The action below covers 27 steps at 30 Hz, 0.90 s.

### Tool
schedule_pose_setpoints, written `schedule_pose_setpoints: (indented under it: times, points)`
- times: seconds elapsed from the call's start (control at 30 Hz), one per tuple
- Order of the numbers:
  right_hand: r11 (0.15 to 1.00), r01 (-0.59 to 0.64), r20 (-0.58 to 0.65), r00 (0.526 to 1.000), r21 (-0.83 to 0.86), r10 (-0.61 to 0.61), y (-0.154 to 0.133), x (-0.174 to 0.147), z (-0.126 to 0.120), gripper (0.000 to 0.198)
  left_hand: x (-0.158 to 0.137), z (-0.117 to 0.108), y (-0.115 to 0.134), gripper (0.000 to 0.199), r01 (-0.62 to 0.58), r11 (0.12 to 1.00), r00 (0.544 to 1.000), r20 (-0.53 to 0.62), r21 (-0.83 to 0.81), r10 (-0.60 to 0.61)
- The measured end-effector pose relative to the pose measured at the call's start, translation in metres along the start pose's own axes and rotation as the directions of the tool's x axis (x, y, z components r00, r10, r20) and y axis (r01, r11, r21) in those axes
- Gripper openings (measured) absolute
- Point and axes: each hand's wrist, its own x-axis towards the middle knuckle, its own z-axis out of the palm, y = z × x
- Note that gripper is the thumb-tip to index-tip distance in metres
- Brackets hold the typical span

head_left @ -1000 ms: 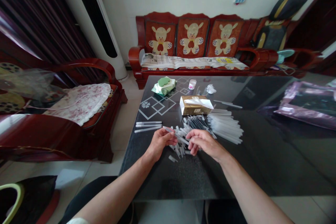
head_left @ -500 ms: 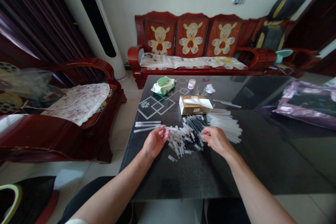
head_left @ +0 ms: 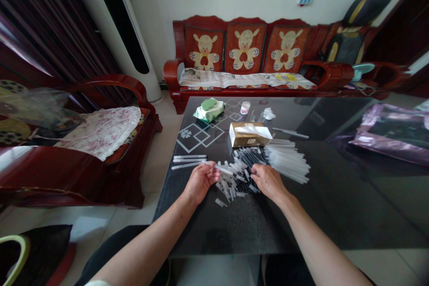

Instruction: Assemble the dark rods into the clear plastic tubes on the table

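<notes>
My left hand (head_left: 201,181) is closed, palm up, with a whitish translucent pen barrel (head_left: 222,170) pinched between thumb and fingers. Beneath its tip lies a heap of frosted pen caps (head_left: 229,188). My right hand (head_left: 269,181) reaches over the right side of that heap, its fingertips drawn together at the black pen refills (head_left: 248,155); whatever they hold is hidden. To the right of the refills, a stack of frosted pen barrels (head_left: 291,164) is fanned out. Several pens (head_left: 189,159) lie in a row left of my left hand.
Behind the refills stands a gold tissue box (head_left: 248,137). Farther back on the dark table (head_left: 254,232) are a green wipes pack (head_left: 209,111), a small white jar (head_left: 245,107) and a crumpled tissue (head_left: 268,113). A purple-edged package (head_left: 385,143) lies at right.
My right hand has moved a little left, closer to the caps and refills. The left hand has shifted slightly right, still holding the pen barrel.
</notes>
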Motion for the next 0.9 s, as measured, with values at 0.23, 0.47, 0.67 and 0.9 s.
schedule_pose_setpoints:
  times: [0.23, 0.47, 0.67, 0.9]
  points:
    - [0.897, 0.007, -0.089, 0.995, 0.441, 0.036, -0.006, -0.001, -0.007, 0.011, -0.003, 0.003, 0.001, 0.010, -0.015, 1.000, 1.000, 0.010, 0.026, 0.015]
    - [0.391, -0.202, 0.194, 0.979, 0.898, 0.059, -0.020, -0.006, -0.011, 0.014, -0.002, 0.004, -0.002, 0.013, -0.036, 0.998, 0.999, 0.004, 0.057, 0.036]
    - [0.172, -0.287, 0.299, 0.953, 0.942, -0.050, -0.032, -0.012, -0.019, 0.020, -0.003, 0.005, -0.001, 0.016, -0.050, 0.996, 0.999, 0.024, 0.070, 0.048]
    - [0.103, -0.199, 0.196, 0.980, 0.974, 0.040, -0.038, -0.012, -0.010, 0.017, -0.005, 0.006, -0.001, 0.019, -0.059, 0.996, 0.998, 0.037, 0.069, 0.057]
